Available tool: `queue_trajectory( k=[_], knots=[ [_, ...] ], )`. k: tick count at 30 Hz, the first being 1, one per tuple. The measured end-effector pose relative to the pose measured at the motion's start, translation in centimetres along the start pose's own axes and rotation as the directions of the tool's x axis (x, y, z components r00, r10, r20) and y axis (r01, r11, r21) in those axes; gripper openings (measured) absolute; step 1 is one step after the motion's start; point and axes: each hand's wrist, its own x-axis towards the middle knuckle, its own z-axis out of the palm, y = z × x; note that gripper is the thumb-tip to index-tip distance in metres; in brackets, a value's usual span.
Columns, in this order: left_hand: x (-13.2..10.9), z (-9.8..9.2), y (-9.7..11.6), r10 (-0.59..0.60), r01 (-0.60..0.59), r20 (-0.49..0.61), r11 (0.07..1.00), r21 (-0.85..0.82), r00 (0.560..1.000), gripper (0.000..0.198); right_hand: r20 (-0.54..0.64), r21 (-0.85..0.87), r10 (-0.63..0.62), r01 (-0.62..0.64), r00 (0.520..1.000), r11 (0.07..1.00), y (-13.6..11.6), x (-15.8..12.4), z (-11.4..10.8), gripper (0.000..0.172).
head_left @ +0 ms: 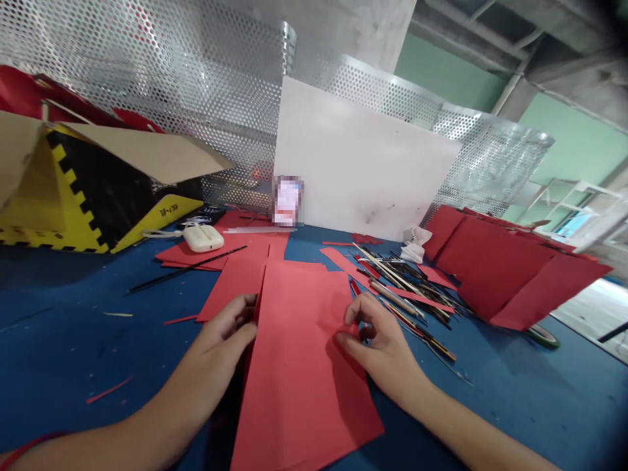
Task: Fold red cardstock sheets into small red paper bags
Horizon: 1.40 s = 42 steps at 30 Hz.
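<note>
A long red paper sheet [299,353] lies on the blue table [63,327] in front of me. My left hand [223,337] rests at the sheet's left edge, fingers curled together and pressing on it. My right hand [377,340] sits at the sheet's right edge, thumb and forefinger pinched on the paper's border. More red sheets [235,275] lie under and behind it.
A pile of thin dark and pale sticks [407,294] lies right of my right hand. Folded red paper pieces [495,268] stack at the right. A white earbud case [203,238], a black stick [186,268], a yellow-black cardboard box [73,190], a white board [358,163] and tape roll [542,335] stand around.
</note>
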Motion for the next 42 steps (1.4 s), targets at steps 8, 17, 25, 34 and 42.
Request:
queue_trajectory(
  k=[8, 17, 25, 34, 42],
  knots=[
    [0.9, 0.1, -0.7, 0.087, -0.085, 0.083, 0.996, -0.023, 0.993, 0.049, 0.021, -0.370, -0.014, 0.021, 1.000, 0.929, 1.4, 0.7, -0.9, 0.028],
    [0.4, 0.2, -0.3, 0.117, -0.101, 0.174, 0.990, -0.095, 0.978, 0.046, 0.016, -0.753, 0.001, 0.011, 1.000, 0.658, 4.2, 3.1, -3.9, 0.009],
    [-0.2, 0.3, 0.2, 0.093, -0.069, 0.181, 0.988, -0.135, 0.979, 0.048, 0.102, -0.708, 0.024, 0.056, 0.995, 0.704, 4.1, 3.6, -4.6, 0.011],
    [-0.2, 0.2, 0.6, 0.085, -0.052, 0.212, 0.986, -0.160, 0.974, 0.052, -0.022, -0.608, -0.009, -0.006, 1.000, 0.794, 3.3, 5.1, -7.4, 0.012],
    [-0.5, 0.2, 0.7, 0.098, -0.067, 0.213, 0.987, -0.149, 0.972, 0.047, -0.096, -0.747, -0.020, -0.059, 0.995, 0.662, 4.9, 7.1, -9.7, 0.012]
  ],
)
